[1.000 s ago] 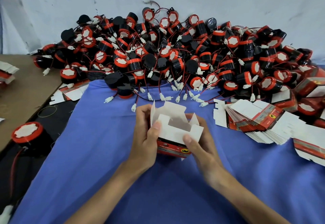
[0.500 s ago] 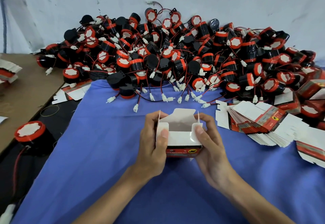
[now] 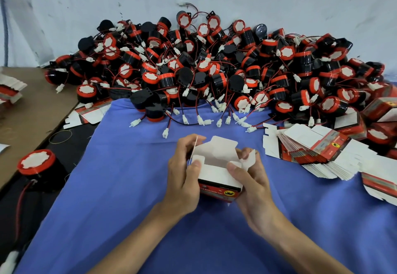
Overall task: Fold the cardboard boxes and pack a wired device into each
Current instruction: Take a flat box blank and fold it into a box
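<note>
Both hands grip a part-folded cardboard box [image 3: 217,171] over a blue cloth [image 3: 129,198].
At far left a lone red-capped device [image 3: 36,164] sits apart. The left hand [image 3: 182,181] clasps the box's left wall, thumb on a flap; the box shows white inside, red print in front, flaps open. The right hand [image 3: 254,185] pinches its right flap. At right, flat boxes [image 3: 311,144] fan out; a heap of wired devices [image 3: 214,69] crowds behind.

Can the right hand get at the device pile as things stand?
Probably not yet. Only blue cloth and loose connectors lie before the device pile, but the right hand grips the half-folded box with the left hand and would have to let go first.
</note>
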`<control>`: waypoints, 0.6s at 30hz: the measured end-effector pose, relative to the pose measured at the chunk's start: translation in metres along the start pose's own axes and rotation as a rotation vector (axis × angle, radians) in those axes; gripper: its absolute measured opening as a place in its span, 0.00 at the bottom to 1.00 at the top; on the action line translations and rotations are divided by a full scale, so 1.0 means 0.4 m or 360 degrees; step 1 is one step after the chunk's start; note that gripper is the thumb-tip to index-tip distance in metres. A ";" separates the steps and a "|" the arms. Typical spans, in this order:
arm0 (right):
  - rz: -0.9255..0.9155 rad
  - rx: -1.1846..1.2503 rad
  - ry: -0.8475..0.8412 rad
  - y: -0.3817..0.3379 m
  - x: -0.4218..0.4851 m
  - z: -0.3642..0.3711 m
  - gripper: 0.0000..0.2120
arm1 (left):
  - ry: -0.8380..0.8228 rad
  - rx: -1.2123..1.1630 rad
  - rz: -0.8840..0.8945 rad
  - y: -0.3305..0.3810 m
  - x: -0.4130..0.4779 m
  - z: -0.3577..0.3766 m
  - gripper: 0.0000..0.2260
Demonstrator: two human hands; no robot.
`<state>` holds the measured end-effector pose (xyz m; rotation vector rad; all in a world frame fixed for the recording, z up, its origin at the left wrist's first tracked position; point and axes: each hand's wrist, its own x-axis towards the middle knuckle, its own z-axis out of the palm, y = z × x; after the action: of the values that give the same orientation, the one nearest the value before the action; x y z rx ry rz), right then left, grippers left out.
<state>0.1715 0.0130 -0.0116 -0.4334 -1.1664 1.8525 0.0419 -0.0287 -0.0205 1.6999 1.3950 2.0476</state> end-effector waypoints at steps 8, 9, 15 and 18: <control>-0.0324 -0.0539 0.0179 0.004 0.002 -0.004 0.15 | -0.0109 0.0256 0.0272 -0.008 -0.005 0.007 0.17; -0.0366 -0.0563 0.0183 0.005 0.002 -0.001 0.15 | -0.0098 0.0278 0.0290 -0.010 -0.003 0.007 0.19; -0.0478 -0.0671 0.0072 0.018 -0.003 -0.015 0.12 | 0.0018 0.0157 0.0133 0.003 -0.004 0.017 0.16; -0.0560 -0.0753 -0.0110 0.016 -0.010 -0.019 0.18 | -0.0010 -0.0012 0.0040 0.014 -0.002 0.018 0.14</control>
<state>0.1755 0.0127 -0.0215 -0.3940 -1.6203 1.2939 0.0504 -0.0284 -0.0174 1.7284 1.3691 2.0559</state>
